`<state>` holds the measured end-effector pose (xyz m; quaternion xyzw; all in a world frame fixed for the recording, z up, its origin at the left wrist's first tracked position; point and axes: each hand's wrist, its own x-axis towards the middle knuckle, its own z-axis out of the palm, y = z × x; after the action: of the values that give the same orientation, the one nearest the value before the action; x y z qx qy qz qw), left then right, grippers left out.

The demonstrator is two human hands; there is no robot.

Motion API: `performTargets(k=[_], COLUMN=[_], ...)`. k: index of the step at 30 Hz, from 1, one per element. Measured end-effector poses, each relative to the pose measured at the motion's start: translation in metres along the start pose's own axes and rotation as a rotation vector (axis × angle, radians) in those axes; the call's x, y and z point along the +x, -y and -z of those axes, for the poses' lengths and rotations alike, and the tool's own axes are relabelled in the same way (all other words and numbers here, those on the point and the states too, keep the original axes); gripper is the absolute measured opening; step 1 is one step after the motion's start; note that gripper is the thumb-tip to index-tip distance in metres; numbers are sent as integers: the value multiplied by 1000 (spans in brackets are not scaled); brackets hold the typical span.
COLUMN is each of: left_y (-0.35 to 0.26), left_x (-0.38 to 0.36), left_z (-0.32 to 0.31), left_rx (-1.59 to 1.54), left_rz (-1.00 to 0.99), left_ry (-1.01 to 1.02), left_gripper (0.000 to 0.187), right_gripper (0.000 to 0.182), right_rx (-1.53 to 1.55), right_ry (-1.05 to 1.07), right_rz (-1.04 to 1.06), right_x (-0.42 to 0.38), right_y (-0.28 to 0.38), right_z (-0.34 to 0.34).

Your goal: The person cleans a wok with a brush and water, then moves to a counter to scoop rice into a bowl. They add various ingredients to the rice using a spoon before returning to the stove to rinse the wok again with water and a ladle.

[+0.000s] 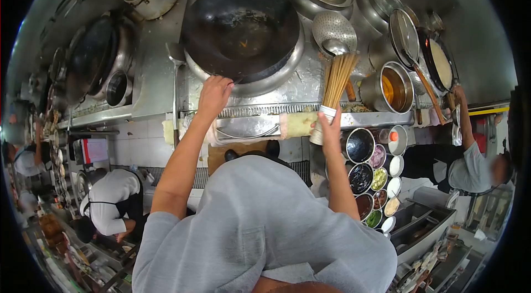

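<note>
A large black wok (238,27) sits on the round metal burner ring (276,80) in front of me, with wet-looking residue inside. My left hand (216,95) is closed at the wok's near rim, its fingertips curled over the edge or a handle there. In my right hand (331,127) is a bamboo wok brush (338,80), gripped by its white-wrapped handle, bristles pointing up and away. The brush is to the right of the wok, apart from it. Just beyond the bristles are a metal ladle (335,46) and a perforated strainer (334,29).
A pot of orange liquid (394,91) stands right of the brush. Several seasoning bowls (379,178) are below it. A ladle (176,55) leans left of the wok. One co-worker (473,168) works at the right; another (113,199) bends over at the left.
</note>
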<state>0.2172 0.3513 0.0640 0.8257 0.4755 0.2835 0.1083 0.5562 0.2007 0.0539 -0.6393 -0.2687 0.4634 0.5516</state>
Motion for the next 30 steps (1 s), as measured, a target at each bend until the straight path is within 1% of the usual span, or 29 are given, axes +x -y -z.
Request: performTargets(k=[1,3,5,6,8,10,11,12,13,14,15,16,17,19,20,21,23,24,25,26,27,29,30], left_y=[0,-2,-4,-3,-1,-4,-6,-1,4,11,20,28,25,14,10,5,-1,0,0,-4,-10,-27,-22], left_x=[-1,-6,-7,-7,-5,-5,-6,-7,-9,-8,-5,-5,-7,-3,-1,-3,-9,-10,-11,-16,-20,-40,-57], left_z=[0,-1,-1,0,2,7,8,2,-3,-8,-13,-21,-19,-13,-14,-17,-20,-20,-18,-15,-3,20,24], left_rx=[-3,-18,-31,-23,-3,5,6,-8,-5,3,13,8,29,62,41,22,-11,-23,-34,-57,-53,-51,-80], left_rz=[-12,-28,-41,-51,-72,-31,-10,-24,-25,-29,-32,-17,4,29,33,35,54,66,78,26,28,34,49], left_ry=[-13,-49,-100,-103,-113,-88,-73,-119,-114,-113,-120,-121,-90,-25,-62,-97,-124,-118,-111,-151,-195,-263,-224], left_gripper=[16,15,14,14,13,12,12,12,12,12,12,13,13,15,15,15,15,16,17,27,31,39,44], right_gripper=[86,86,85,85,85,79,79,79,79,81,80,82,84,91,94,95,96,96,92,87,82,76,73], right_rx=[-27,-323,-579,-698,-386,-246,-355,-461,-564,-564,-263,-276,-290,-373,-429,-527,-1080,-1415,-1646,-1742,-1830,-1787,-1769], right_ry=[-69,-138,37,124,-37,-201,-88,26,140,-27,-62,-44,-30,157,253,355,496,510,558,729,900,807,766], right_rz=[56,245,146,98,146,344,272,207,149,190,69,198,322,457,513,534,623,616,679,600,515,494,479], right_x=[9,34,50,57,56,60,71,91,110,124,110,100,97,127,143,144,136,135,137,146,157,189,203], right_y=[-26,-87,-103,-100,-101,-125,-134,-144,-153,-166,-122,-79,-53,-20,1,36,106,129,144,149,155,132,118], right_z=[-10,-37,-35,-41,-50,-58,-56,-46,-39,-38,-44,-50,-51,-49,-51,-61,-87,-107,-125,-145,-166,-205,-223])
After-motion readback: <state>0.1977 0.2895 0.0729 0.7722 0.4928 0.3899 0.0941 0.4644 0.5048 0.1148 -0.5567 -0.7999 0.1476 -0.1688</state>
